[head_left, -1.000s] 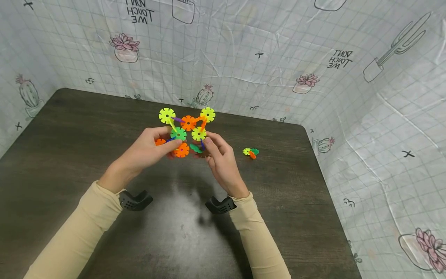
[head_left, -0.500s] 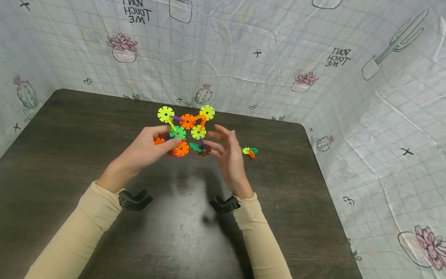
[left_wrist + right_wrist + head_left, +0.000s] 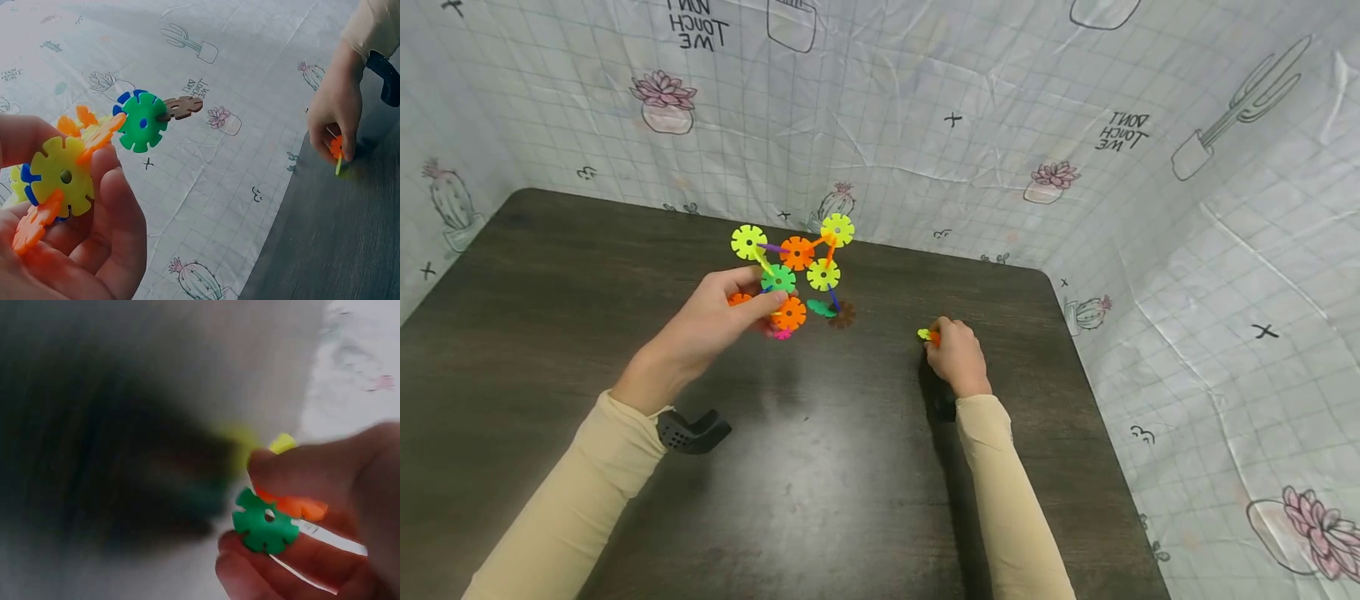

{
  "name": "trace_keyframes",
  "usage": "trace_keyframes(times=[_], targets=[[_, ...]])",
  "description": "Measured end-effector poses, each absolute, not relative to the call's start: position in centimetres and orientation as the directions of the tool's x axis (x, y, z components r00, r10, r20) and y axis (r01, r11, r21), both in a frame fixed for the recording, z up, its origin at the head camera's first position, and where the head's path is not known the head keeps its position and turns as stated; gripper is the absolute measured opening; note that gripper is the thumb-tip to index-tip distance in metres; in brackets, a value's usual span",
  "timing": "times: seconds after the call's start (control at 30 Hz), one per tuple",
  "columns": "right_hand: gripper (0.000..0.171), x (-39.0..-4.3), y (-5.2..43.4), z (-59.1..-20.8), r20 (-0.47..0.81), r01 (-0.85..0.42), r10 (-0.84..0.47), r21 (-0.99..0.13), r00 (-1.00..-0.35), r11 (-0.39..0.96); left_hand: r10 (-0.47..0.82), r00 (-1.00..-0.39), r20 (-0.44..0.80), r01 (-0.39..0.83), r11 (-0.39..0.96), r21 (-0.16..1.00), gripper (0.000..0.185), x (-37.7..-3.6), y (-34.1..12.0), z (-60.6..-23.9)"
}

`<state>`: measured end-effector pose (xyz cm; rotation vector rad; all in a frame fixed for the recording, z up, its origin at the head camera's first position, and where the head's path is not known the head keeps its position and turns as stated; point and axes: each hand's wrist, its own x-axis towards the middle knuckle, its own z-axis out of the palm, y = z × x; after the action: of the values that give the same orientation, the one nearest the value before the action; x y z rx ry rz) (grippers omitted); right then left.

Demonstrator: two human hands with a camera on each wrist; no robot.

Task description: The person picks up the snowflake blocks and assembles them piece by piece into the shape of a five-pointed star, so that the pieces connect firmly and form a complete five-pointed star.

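The fingers (image 3: 122,219) and thumb of your left hand (image 3: 703,315) are pinching the big disc model (image 3: 797,262) at its lower left, and they hold it above the bench (image 3: 850,475). To the right of the model, well apart from it, your right hand (image 3: 958,358) pinches the small disc cluster (image 3: 935,338), which has yellow, orange and green discs; I cannot tell if it touches the bench. As for what stands in the way, your left thumb covers a part of the model, and your right hand hides much of the cluster from the head camera. Nearer to you than the model, a black wrist mount (image 3: 694,433) sticks out beside your left sleeve (image 3: 572,492). Behind the model hangs the white curtain (image 3: 910,150); there, to the model's left, a printed pot (image 3: 668,119) has a pink succulent (image 3: 664,88) drawn in it.
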<state>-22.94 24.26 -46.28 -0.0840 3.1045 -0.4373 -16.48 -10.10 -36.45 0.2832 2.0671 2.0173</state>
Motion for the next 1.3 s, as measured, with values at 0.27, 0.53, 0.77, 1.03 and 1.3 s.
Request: trace_keyframes(times=[0.27, 0.53, 0.77, 1.03, 1.3], targets=[[0.029, -19.0, 19.7, -41.7, 0.158, -0.218, -0.17, -0.87, -0.973, 0.443, 0.256, -0.966, 0.019, -0.014, -0.126, 0.992, 0.029, -16.6, -10.2, -36.3], [0.037, -15.5, 15.1, -37.7, 0.297, -0.253, -0.273, -0.95, -0.915, -0.184, 0.239, -0.97, 0.047, 0.005, -0.172, 0.985, 0.029, -16.5, -10.1, -36.0], [0.023, -14.4, 13.1, -37.5, 0.427, -0.403, -0.243, -0.904, -0.871, -0.146, 0.213, -0.975, 0.057, 0.02, -0.172, 0.985, 0.032, -16.6, -10.1, -35.8], [0.015, -13.7, 12.2, -38.3, 0.629, -0.642, -0.213, -0.766, -0.747, -0.011, 0.199, -0.978, 0.058, 0.026, -0.161, 0.987, 0.031, -16.5, -10.1, -35.7], [0.025, -13.1, 11.6, -39.1, 0.686, -0.711, -0.224, -0.702, -0.692, 0.048, 0.199, -0.978, 0.065, 0.03, -0.175, 0.984, 0.032, -16.4, -10.1, -35.6]])
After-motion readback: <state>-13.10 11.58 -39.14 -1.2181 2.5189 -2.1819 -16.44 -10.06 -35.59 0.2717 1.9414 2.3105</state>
